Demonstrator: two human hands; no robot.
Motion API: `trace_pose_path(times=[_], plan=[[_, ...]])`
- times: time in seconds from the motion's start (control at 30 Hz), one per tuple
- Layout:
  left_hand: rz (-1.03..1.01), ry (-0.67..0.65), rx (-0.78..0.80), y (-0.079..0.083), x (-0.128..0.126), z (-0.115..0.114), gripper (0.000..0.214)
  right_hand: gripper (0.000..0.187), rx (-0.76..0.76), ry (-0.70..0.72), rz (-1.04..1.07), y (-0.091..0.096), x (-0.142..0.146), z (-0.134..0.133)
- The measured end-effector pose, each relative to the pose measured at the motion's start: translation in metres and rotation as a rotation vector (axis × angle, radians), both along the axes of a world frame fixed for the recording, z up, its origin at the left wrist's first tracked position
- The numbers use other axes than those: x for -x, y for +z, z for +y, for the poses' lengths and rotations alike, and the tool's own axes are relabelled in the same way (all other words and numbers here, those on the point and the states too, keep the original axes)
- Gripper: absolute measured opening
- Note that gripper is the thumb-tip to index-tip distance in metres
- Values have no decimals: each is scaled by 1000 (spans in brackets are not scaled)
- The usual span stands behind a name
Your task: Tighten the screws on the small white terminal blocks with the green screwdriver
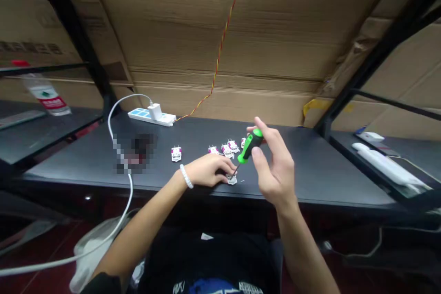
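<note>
My right hand [275, 165] grips a green and black screwdriver [250, 146] by its handle, thumb on one side and fingers on the other. The shaft slants down to the left, its tip at a small white plastic part [232, 179] near the table's front edge. With fingers closed on that part, my left hand [212, 169] steadies it against the table. Just beyond the hands lie several small white and magenta plastic units with metal prongs [227, 150]. Another such unit [176, 154] sits apart on the left. A tiny thin piece [242, 181] rests right of the held part.
A white power strip [165, 119] with a plugged-in charger [155, 111] stands at the back left; its white cable [131, 188] hangs over the front edge. A twisted red-yellow wire [220, 50] runs up the cardboard wall. Black metal posts [325, 126] flank the dark table [310, 183].
</note>
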State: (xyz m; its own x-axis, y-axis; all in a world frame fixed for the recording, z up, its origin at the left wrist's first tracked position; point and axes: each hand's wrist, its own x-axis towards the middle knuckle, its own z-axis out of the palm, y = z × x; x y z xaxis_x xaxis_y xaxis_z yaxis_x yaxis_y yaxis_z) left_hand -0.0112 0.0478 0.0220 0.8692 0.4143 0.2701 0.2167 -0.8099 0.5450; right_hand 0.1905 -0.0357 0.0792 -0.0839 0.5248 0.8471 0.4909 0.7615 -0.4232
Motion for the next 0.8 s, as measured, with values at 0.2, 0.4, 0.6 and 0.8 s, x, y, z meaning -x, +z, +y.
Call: trace_pose_path(times=[0.2,0.4,0.6,0.8], plan=[[-10,4,-5,-1,1,0,15,49,-41,-137,-11,-1,2,2],[-11,-8,9,0,0,0,19,58,21,-12,-11,-3,1,2],[-15,8,3,0,0,0,15,49,-66,-121,-14,0,3,0],[-17,9,0,-1,1,0,16,56,4,27,-1,-2,1,0]])
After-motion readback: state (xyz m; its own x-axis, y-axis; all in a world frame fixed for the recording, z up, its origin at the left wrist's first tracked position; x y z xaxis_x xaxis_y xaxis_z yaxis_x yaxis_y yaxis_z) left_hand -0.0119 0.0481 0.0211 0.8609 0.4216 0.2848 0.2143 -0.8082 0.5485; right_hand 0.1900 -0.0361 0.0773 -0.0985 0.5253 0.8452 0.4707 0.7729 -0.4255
